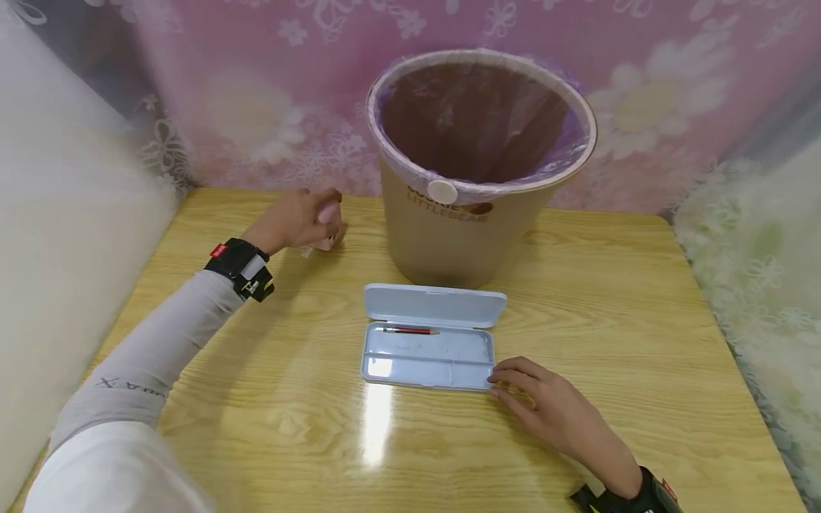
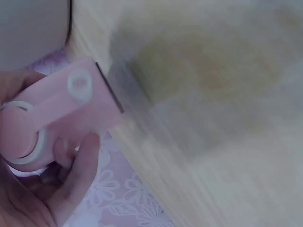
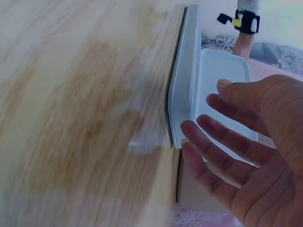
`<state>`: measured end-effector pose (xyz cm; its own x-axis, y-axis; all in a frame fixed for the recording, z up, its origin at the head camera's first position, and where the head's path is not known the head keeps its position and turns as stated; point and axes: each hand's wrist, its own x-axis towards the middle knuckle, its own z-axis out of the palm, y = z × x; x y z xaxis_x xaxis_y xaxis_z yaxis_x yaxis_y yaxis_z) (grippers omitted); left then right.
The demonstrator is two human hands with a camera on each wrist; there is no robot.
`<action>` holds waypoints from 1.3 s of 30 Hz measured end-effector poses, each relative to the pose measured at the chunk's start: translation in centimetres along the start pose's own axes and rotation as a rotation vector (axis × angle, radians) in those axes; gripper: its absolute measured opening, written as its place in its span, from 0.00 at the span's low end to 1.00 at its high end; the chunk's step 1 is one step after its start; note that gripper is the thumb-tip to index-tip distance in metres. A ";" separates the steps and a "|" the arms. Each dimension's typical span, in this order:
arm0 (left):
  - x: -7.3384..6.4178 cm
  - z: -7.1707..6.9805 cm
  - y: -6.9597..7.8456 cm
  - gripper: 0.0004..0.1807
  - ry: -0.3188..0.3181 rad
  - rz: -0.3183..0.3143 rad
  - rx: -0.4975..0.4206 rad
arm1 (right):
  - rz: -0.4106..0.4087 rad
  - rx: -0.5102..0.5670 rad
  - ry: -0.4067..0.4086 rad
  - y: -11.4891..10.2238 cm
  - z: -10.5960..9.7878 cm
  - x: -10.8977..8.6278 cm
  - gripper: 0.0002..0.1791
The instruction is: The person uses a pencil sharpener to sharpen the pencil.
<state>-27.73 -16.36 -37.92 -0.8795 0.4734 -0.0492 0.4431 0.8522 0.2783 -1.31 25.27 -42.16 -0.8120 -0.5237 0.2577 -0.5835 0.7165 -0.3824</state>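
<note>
At the back left of the table, my left hand (image 1: 296,222) grips a pink crank pencil sharpener (image 2: 71,106). Its round hub, crank arm and white-ringed knob show in the left wrist view, with its flat base toward the wood. A pale blue pencil case (image 1: 410,372) lies with its lid (image 1: 436,305) raised at the middle of the table. One red-and-black pencil (image 1: 410,330) rests in its long rear compartment. My right hand (image 1: 556,410) has its fingers loosely bent, fingertips right at the case's right front corner.
Behind the pencil case stands a tall beige bin (image 1: 449,246) with a purple plastic liner over its rim. A floral pink curtain (image 1: 256,92) hangs along the table's back edge. Pale cloth (image 1: 58,178) borders the left side.
</note>
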 end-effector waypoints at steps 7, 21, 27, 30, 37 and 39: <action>-4.5 0.7 1.7 0.32 -0.022 -0.269 -0.010 | -0.001 0.006 -0.007 0.0 0.4 0.2 0.13; -6.2 0.8 2.7 0.53 -0.155 -0.163 -0.004 | -0.022 0.035 0.006 0.0 0.8 0.1 0.13; -7.1 -0.8 1.2 0.46 -0.232 0.090 -0.071 | -0.031 0.039 0.014 -0.2 0.8 0.2 0.12; -7.2 -1.1 1.0 0.33 -0.150 0.095 0.064 | -0.039 0.033 0.016 -0.3 0.8 0.3 0.12; -7.7 -1.0 1.2 0.26 -0.044 0.047 0.268 | -0.038 0.033 0.028 -0.5 0.6 0.4 0.13; -8.1 -1.1 1.5 0.26 -0.034 0.060 0.249 | -0.028 0.027 0.036 -0.6 0.4 0.5 0.13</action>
<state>-20.14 -19.21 -36.06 -0.8457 0.5287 -0.0733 0.5274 0.8488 0.0375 -1.35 24.40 -42.12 -0.7957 -0.5262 0.2999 -0.6057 0.6887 -0.3985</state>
